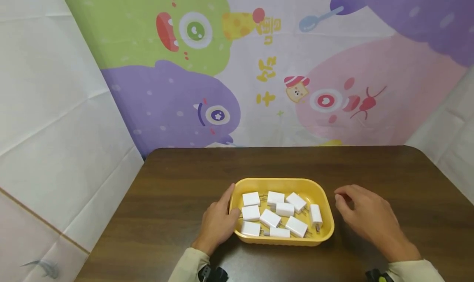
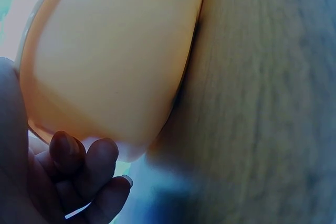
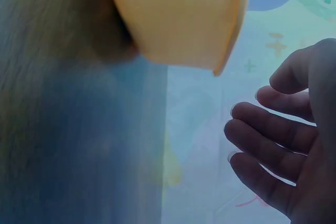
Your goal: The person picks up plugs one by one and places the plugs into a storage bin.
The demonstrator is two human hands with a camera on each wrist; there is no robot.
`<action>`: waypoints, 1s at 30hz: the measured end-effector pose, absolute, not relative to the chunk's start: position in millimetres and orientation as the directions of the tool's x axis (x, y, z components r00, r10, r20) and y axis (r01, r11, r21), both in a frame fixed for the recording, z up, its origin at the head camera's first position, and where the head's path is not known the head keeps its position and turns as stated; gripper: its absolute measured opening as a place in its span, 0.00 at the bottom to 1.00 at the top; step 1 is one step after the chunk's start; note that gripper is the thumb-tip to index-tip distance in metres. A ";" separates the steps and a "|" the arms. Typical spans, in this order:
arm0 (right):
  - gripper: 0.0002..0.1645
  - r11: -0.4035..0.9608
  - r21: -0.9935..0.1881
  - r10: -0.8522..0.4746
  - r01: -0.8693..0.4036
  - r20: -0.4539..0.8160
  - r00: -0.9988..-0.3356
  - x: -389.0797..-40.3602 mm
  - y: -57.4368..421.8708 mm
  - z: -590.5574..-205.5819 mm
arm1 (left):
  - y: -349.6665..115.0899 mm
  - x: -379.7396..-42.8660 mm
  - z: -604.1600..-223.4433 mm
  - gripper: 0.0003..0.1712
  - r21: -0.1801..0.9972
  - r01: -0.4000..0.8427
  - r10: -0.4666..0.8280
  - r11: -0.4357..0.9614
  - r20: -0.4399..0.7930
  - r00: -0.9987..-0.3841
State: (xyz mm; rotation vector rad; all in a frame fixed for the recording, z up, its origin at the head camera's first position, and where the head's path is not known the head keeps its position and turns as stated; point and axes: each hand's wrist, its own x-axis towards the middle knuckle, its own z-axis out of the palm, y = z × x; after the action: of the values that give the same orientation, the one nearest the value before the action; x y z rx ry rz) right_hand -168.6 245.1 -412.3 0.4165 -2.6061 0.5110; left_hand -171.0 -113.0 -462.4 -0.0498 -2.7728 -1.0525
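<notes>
A yellow plastic basket [image 1: 281, 241] sits on the table, and several white plug-in charger heads [image 1: 270, 218] with metal prongs lie loosely inside it. At its left end my left hand [image 1: 218, 224] grips the rim, thumb over the edge and fingers along the outside. The left wrist view shows the curled fingers [image 2: 100, 161] against the basket's outer wall [image 2: 110, 51]. To the right of the basket, apart from it, my right hand [image 1: 370, 216] hovers with loosely bent fingers and holds nothing. In the right wrist view its fingers [image 3: 268, 150] are spread beside the basket's end.
The dark wooden table [image 1: 177, 183] has rounded far corners. Behind it hangs a cloth [image 1: 248, 129] printed with cartoon monsters, and white sheets [image 1: 55, 109] cover the sides. Dark straps with small devices [image 1: 212, 273] are on both wrists.
</notes>
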 end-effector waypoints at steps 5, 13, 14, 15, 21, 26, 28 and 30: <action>0.09 0.904 -0.286 -0.193 -0.318 0.390 -0.900 -172.3 253.4 -416.6 | -112.3 -174.6 -458.9 0.38 0.654 0.095 -0.026 0.751 0.173 -0.985; 0.12 0.919 -0.309 -0.171 -0.246 0.250 -0.953 -175.7 268.1 -423.9 | -109.6 -173.6 -458.7 0.38 0.663 0.101 -0.025 0.742 0.177 -0.984; 0.13 0.921 -0.307 -0.172 -0.240 0.233 -0.957 -176.4 269.9 -424.8 | -109.1 -173.4 -459.4 0.38 0.664 0.102 -0.027 0.741 0.182 -0.983; 0.14 0.923 -0.304 -0.173 -0.235 0.216 -0.961 -177.2 271.8 -425.5 | -108.4 -173.4 -459.9 0.39 0.664 0.105 -0.030 0.740 0.189 -0.981; 0.19 0.934 -0.287 -0.193 -0.215 0.105 -0.976 -179.5 275.4 -427.6 | -111.4 -170.1 -463.2 0.38 0.664 0.113 -0.038 0.739 0.208 -0.977; 0.22 0.930 -0.288 -0.213 -0.229 0.085 -0.973 -182.2 276.3 -427.6 | -110.5 -172.0 -461.8 0.38 0.662 0.107 -0.038 0.742 0.201 -0.979; 0.22 0.929 -0.283 -0.220 -0.238 0.094 -0.971 -184.4 275.1 -428.5 | -109.8 -172.4 -461.4 0.38 0.660 0.107 -0.035 0.744 0.199 -0.979; 0.22 0.930 -0.278 -0.221 -0.240 0.099 -0.970 -185.8 272.5 -430.4 | -109.9 -170.9 -462.7 0.37 0.660 0.111 -0.030 0.743 0.199 -0.980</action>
State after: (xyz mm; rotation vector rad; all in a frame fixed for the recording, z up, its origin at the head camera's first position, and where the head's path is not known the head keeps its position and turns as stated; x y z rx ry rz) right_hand -185.8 272.5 -430.4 0.3616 -3.0211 0.4484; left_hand -170.9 -109.9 -462.7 -0.0642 -2.7464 -1.0578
